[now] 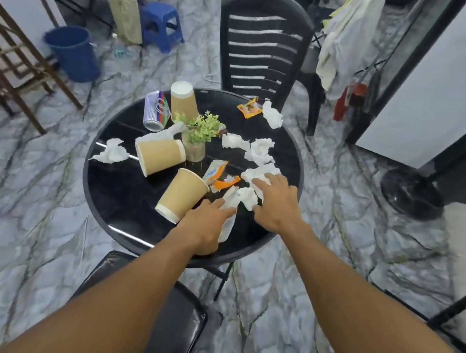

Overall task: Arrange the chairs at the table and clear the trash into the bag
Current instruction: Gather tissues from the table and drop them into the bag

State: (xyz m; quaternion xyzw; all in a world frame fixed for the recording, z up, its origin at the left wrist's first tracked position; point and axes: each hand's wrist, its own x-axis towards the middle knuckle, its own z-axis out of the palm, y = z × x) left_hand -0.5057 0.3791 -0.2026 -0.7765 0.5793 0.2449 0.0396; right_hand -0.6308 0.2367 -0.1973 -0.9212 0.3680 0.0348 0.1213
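A round black glass table [119, 195] carries litter: three tan paper cups [181, 194], a crushed can [155, 112], orange wrappers [248, 107] and several crumpled white tissues [260, 150]. My left hand [205, 227] lies at the near edge and grips a thin white plastic bag [227, 224]. My right hand [276, 204] reaches over the tissues by the right rim, fingers spread and touching a crumpled tissue [248, 197]. A black slatted chair [261, 49] stands at the far side. A dark padded seat [172, 319] is below my arms.
A small potted plant [198, 137] stands mid-table. On the marble floor are a blue bucket [74, 52], a blue stool [161, 24], a wooden rack [10, 49] at the left, a fan base [412, 195] and a clothes rack [347, 42] at the right.
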